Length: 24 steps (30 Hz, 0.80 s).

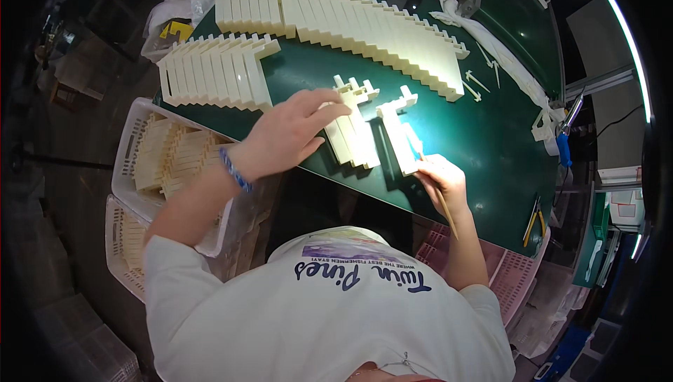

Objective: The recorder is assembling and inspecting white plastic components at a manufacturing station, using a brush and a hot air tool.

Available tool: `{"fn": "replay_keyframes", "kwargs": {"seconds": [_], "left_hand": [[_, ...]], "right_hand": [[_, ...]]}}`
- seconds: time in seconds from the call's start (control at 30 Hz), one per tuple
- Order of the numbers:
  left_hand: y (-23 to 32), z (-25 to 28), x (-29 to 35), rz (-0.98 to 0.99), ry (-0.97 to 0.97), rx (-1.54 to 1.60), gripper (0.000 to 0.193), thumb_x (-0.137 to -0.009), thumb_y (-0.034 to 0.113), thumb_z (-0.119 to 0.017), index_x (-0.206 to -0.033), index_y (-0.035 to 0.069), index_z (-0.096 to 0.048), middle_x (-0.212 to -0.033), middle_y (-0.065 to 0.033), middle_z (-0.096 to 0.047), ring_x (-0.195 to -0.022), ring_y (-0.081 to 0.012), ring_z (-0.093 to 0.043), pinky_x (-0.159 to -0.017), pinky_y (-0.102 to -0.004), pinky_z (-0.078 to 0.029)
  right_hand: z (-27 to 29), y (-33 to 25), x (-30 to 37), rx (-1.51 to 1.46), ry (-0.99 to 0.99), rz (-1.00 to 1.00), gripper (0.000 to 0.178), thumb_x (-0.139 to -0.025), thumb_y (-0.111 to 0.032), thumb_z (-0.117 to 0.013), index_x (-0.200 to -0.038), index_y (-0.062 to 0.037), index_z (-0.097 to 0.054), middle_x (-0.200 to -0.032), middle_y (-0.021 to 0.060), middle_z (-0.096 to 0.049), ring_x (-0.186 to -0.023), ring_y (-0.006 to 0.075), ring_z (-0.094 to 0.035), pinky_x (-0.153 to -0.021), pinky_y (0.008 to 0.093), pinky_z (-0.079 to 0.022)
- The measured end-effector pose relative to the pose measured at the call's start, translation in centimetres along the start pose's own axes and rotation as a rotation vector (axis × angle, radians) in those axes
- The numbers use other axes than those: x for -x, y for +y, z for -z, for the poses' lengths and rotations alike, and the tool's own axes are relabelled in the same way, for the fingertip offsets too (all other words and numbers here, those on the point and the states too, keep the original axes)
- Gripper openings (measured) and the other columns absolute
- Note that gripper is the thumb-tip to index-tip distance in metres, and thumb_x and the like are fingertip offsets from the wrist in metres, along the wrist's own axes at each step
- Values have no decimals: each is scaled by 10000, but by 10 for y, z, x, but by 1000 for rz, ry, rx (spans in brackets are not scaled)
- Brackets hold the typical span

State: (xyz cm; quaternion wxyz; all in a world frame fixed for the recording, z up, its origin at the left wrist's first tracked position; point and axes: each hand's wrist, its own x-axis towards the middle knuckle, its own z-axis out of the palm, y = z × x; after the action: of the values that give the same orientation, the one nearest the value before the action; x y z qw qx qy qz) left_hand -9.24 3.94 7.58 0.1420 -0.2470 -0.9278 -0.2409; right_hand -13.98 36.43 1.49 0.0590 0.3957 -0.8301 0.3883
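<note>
Several long cream plastic parts [352,137] with stubby cross-pieces lie side by side near the middle of the green table. My left hand [291,133] is over the left side of this group, fingers bent, thumb apart; its fingertips are at the parts' upper end. To the right, a single cream part [397,137] sits under a bright light. My right hand [443,180] closes around a thin tool with a wooden handle [447,215]. Its fingers also meet the near end of the single part. The tool's working tip is hard to make out.
Long rows of matching parts [350,24] line the table's [505,144] far side, with a shorter row [210,73] at left. White baskets [126,145] of parts stand at left. Small cream pieces [477,86], blue-handled pliers [565,145] and yellow-handled cutters [534,221] lie right.
</note>
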Motion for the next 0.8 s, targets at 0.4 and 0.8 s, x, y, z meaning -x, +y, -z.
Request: {"fn": "replay_keyframes", "kwargs": {"seconds": [0.4,0.8], "left_hand": [[-8,-3,-21,-205,-684,-157,475,-570,231,-769,-944,74,-522,-905,-97,-575,-815,-326,-617,-654,-447,-498],[94,72,493,1701,130,-475,662,-632,365,-744,-1166,57,-504,-1105,-155,-580,-1009,-331,-586,-840,-409,-483]], "right_hand": [[-7,-10,32,-239,167,-196,109,-897,-4,-555,-975,29,-623,-872,70,-610,-729,113,-587,-624,219,-455],[-76,-75,-32,-383,-111,88,176,-878,57,-544,-1038,32,-613,-939,123,-613,-751,152,-572,-601,241,-442]]}}
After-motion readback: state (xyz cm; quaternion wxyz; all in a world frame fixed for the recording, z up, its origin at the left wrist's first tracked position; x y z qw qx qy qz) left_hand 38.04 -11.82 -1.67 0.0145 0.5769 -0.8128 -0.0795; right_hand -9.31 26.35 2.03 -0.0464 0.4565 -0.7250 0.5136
